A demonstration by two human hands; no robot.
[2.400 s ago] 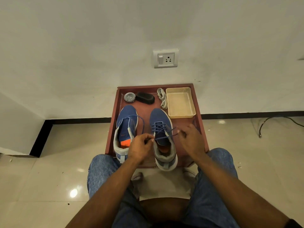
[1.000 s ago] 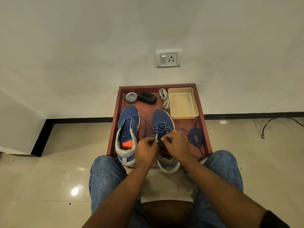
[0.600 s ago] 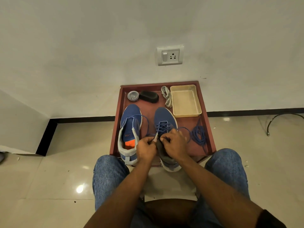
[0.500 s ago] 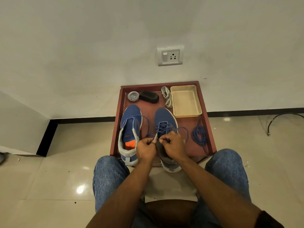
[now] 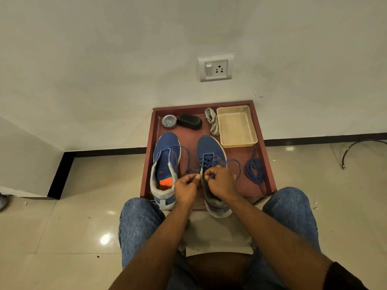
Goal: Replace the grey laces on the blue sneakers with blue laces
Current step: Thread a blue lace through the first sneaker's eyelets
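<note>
Blue lace is being threaded through the upper eyelets of the right-hand sneaker, which is sitting toward the near edge of the reddish-brown worktop, its heel hanging over that edge. The left hand is pinching one lace end beside the tongue, and the right hand is curling its fingers round the other strand; each grip is closed on the lace. To do this step well, I would judge that both strands should be getting pulled evenly so the crossings lie flat, with the tip fed cleanly through the eyelet, not forced. The left-hand sneaker is lying alongside, only loosely laced in blue near its toe. A spare blue lace bundle is resting near the right edge, and the removed grey laces are lying by the far edge beside a cream tray. A round tin and a dark brush are sitting at the far left corner. Glossy floor tiles are surrounding the worktop, and a white wall with a socket is rising behind it.
</note>
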